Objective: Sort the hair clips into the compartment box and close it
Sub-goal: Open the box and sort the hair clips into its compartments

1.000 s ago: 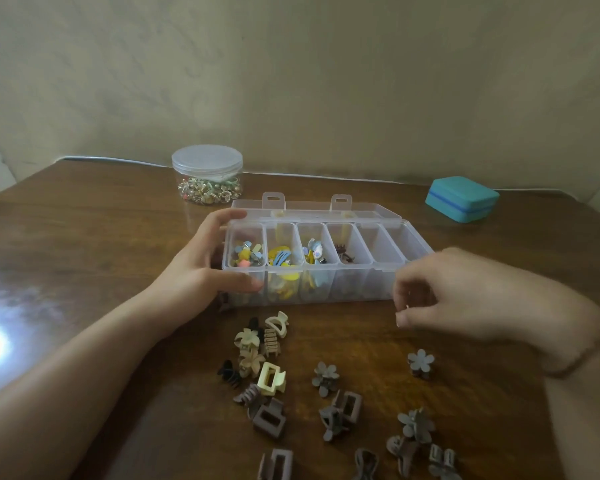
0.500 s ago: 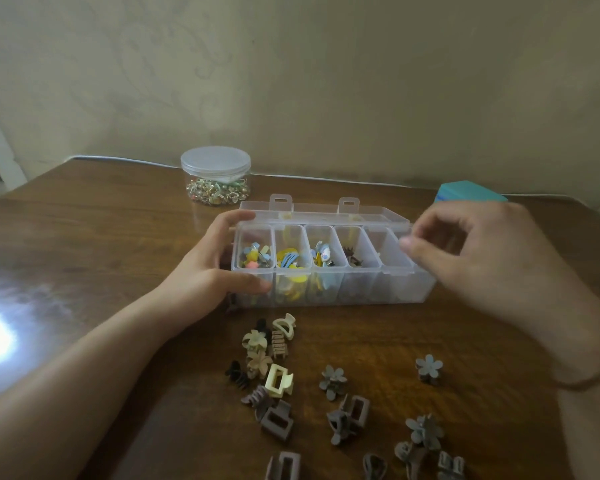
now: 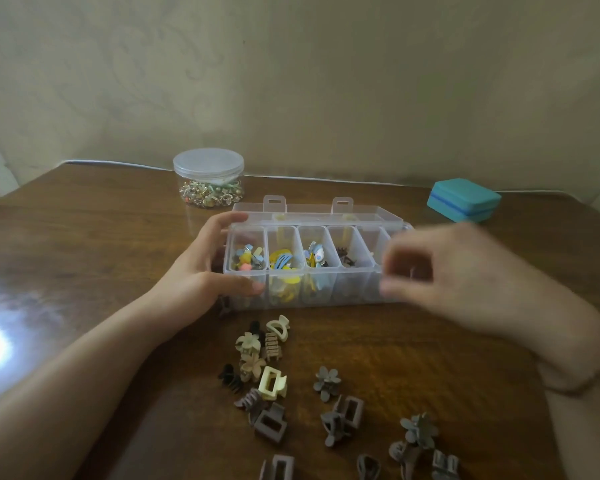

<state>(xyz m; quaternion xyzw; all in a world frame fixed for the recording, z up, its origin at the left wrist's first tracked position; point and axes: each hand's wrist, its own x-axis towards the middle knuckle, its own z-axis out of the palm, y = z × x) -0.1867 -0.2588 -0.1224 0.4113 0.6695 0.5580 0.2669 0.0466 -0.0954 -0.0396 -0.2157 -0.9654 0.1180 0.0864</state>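
Observation:
The clear compartment box stands open mid-table, its lid lying flat behind it. The three left compartments hold colourful clips, and the fourth holds dark clips. My left hand grips the box's left end, thumb on the front wall and fingers at the back. My right hand hovers blurred over the box's right end with thumb and fingers curled together. The blur hides whether it holds anything. Several beige, brown and grey hair clips lie loose in front of the box.
A round clear jar of small trinkets stands behind the box on the left. A teal case sits at the back right. A white cable runs along the table's back edge by the wall. Glare marks the table's left side.
My right hand rose from the box's front to over its right compartments and has since drawn back toward me. The left hand kept its grip on the box.

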